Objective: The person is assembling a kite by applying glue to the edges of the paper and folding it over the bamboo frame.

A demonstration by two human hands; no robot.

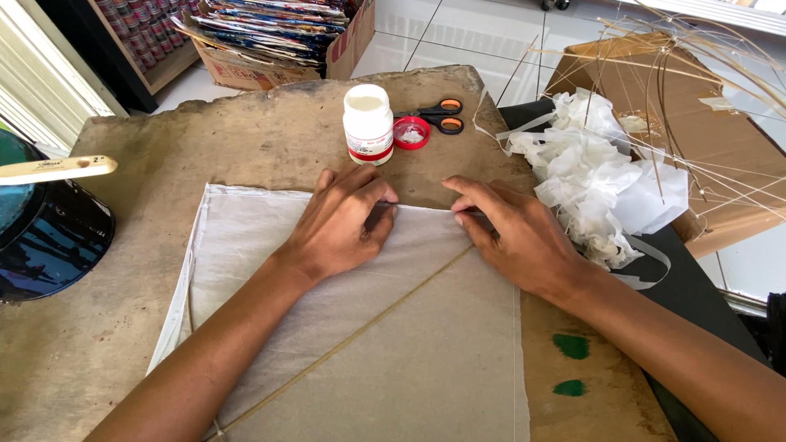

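- We find a sheet of thin paper [352, 327] lying flat on the worktable [123, 327], a thin stick [360, 331] running diagonally across it.
- Both hands rest on the sheet's far edge: the left hand [340, 225] to the left, the right hand [512, 233] beside it.
- Behind the hands stands a glue bottle [368, 124]; its cap [410, 133] and scissors [438, 115] lie to its right.
- A heap of crumpled paper [598, 176] lies right of the table.
- A brush handle [57, 169] lies at far left.
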